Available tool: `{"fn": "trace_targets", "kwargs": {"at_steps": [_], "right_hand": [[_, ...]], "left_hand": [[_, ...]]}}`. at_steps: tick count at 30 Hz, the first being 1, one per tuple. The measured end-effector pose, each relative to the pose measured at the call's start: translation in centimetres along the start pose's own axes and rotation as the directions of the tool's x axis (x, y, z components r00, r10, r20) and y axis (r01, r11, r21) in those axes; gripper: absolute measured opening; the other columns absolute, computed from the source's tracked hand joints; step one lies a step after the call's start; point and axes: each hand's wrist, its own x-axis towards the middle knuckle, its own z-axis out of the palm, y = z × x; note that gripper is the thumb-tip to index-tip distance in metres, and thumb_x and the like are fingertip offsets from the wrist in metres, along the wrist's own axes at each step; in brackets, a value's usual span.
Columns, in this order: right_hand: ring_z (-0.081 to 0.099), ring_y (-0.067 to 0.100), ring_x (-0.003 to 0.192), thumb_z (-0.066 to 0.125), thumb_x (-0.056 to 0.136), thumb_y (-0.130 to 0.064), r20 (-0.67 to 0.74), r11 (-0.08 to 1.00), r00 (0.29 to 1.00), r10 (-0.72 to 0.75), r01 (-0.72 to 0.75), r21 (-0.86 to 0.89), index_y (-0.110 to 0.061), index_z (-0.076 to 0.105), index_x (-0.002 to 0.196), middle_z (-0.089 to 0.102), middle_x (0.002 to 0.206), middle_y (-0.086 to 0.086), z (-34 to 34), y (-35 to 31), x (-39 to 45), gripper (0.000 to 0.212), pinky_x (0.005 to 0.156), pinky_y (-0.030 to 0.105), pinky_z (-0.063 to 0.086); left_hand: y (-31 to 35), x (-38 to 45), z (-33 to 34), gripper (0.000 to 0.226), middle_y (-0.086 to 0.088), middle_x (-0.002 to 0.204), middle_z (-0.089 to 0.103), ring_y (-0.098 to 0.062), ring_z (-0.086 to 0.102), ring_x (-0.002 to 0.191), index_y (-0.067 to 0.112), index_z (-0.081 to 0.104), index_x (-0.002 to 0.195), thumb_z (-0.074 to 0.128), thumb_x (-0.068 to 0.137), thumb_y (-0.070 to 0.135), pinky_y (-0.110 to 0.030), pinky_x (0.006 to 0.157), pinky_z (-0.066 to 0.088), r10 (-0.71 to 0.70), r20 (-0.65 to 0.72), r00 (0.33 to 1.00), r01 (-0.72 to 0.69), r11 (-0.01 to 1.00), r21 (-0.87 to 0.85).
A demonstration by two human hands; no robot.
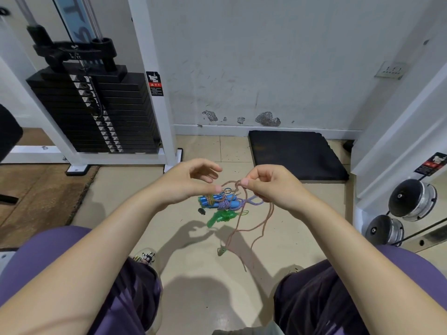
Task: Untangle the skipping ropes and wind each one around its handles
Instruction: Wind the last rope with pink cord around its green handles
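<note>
A thin brown rope (267,215) is held up between both hands and hangs in loops toward the floor. My right hand (271,187) pinches it near its top loop. My left hand (191,182) pinches the same rope at thumb and fingertip, the other fingers loosely spread. Below the hands on the tiled floor lie blue handles (212,200) wound with a blue-and-white braided rope (252,201). Beside them lie a green-handled rope bundle (221,217) and a small green handle (222,250) hanging at the brown rope's lower end.
A white weight-stack machine (96,112) stands at the back left. A black foam mat (295,153) lies against the wall. Dumbbell ends (411,199) sit on a rack at the right. My knees in purple trousers frame the floor space; a small black piece (201,211) lies near the blue handles.
</note>
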Motion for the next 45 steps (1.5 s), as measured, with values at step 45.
{"fn": "trace_targets", "kwargs": {"at_steps": [45], "right_hand": [[0.044,-0.001,0.043,0.079,0.081,-0.019,0.202,0.999,0.979,0.029,-0.022,-0.036,-0.003,0.075,0.086,0.057,0.051,-0.012,0.6,-0.4,-0.4,0.018,0.044,0.006,0.029]], "left_hand": [[1.5,-0.7,0.4,0.022,-0.008,0.069,0.069,-0.022,0.059,0.056,0.008,0.073,0.077,0.059,0.079,0.024,-0.027,0.065,0.050,0.013,0.017,1.000,-0.013,0.999,0.032]]}}
